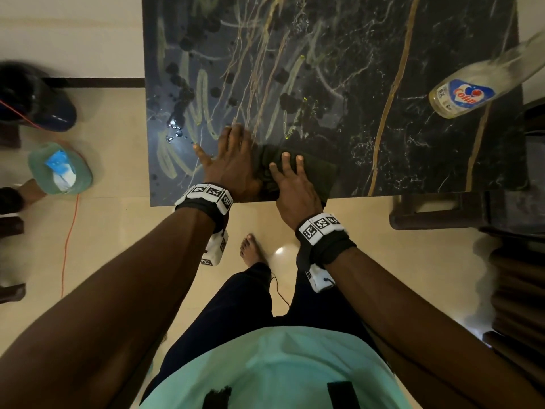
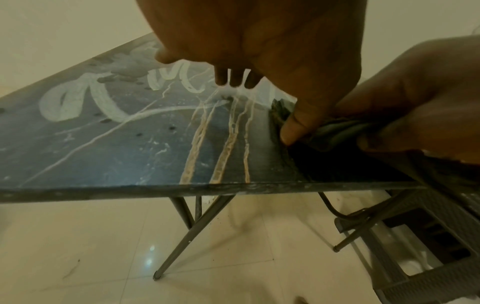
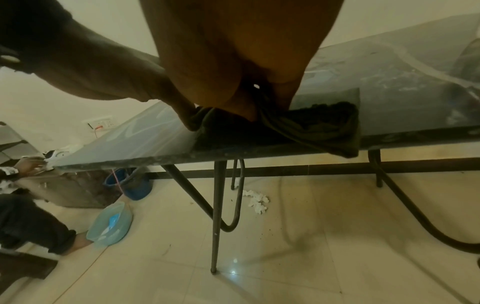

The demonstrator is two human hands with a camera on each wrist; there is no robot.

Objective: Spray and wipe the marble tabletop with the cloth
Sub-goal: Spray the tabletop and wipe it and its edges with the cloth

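Note:
The dark marble tabletop (image 1: 413, 143) has gold veins, pale smears and dark blotches. A dark cloth (image 1: 318, 172) lies bunched at its near edge, one corner hanging over the edge (image 3: 342, 150). My right hand (image 1: 292, 178) lies on top of the cloth, and in the left wrist view a fold (image 2: 330, 133) sits pinched between its fingers and thumb. My left hand (image 1: 233, 154) rests flat on the marble just left of the cloth, fingers straight, thumb (image 2: 293, 127) pressing the cloth's edge. A Colin spray bottle (image 1: 463, 95) stands at the right edge.
On the floor to the left are a green basin (image 1: 59, 169), a dark blue bucket (image 1: 35, 98) and an orange cord (image 1: 69, 231). Another person's foot (image 1: 26, 193) is beside the basin. A brown plastic chair (image 1: 442, 208) stands at the table's right corner. Thin metal legs (image 3: 218, 205) hold the table.

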